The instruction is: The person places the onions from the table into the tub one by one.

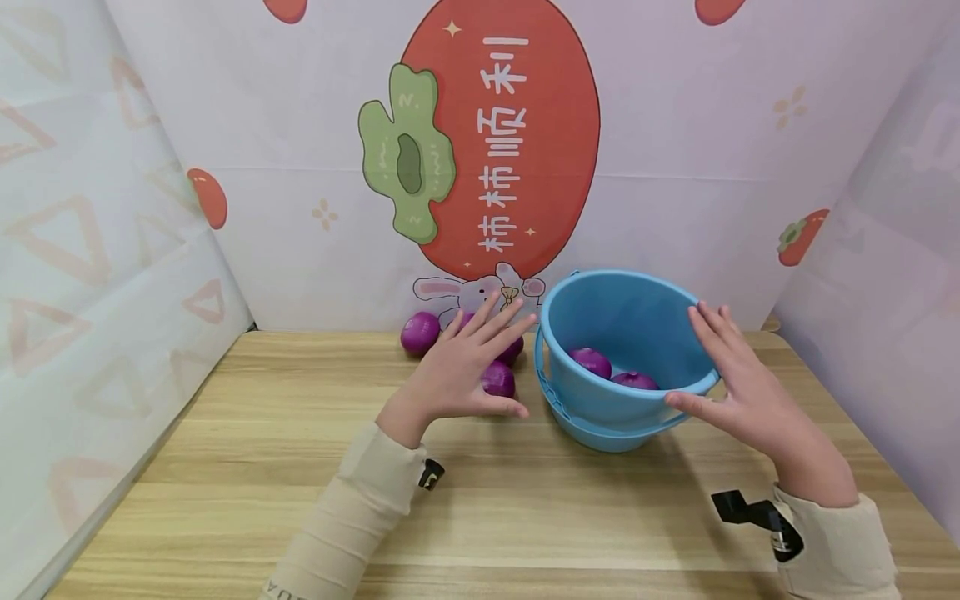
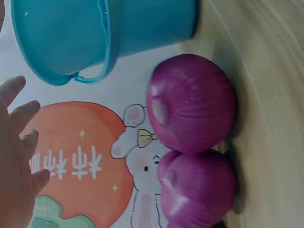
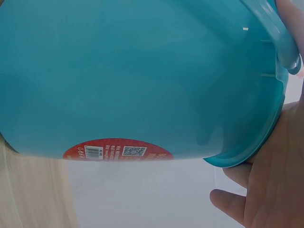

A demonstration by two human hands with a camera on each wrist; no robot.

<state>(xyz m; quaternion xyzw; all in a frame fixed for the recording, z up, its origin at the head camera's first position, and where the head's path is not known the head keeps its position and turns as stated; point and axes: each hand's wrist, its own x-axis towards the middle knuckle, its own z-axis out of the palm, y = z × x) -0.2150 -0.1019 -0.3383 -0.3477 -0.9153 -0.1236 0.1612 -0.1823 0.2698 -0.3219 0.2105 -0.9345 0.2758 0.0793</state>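
Note:
My left hand (image 1: 467,367) hovers with fingers spread over a group of purple onions at the back of the table. One onion (image 1: 419,334) sits to the left of the hand, and another onion (image 1: 498,380) shows between thumb and fingers; others are partly hidden behind the fingers. In the left wrist view, two onions (image 2: 192,104) appear large, apart from the fingers. My right hand (image 1: 750,400) is spread at the right rim of a blue bucket (image 1: 600,412), thumb at the near edge and extended fingertips at the far side. Inside lie two onions (image 1: 592,362).
The bucket's handle (image 1: 553,392) hangs down at its left side. A white cloth backdrop (image 1: 300,250) with a persimmon print rises behind the wooden table (image 1: 262,467), and printed side panels (image 1: 97,275) stand left and right. A red label (image 3: 118,150) is on the bucket's outside.

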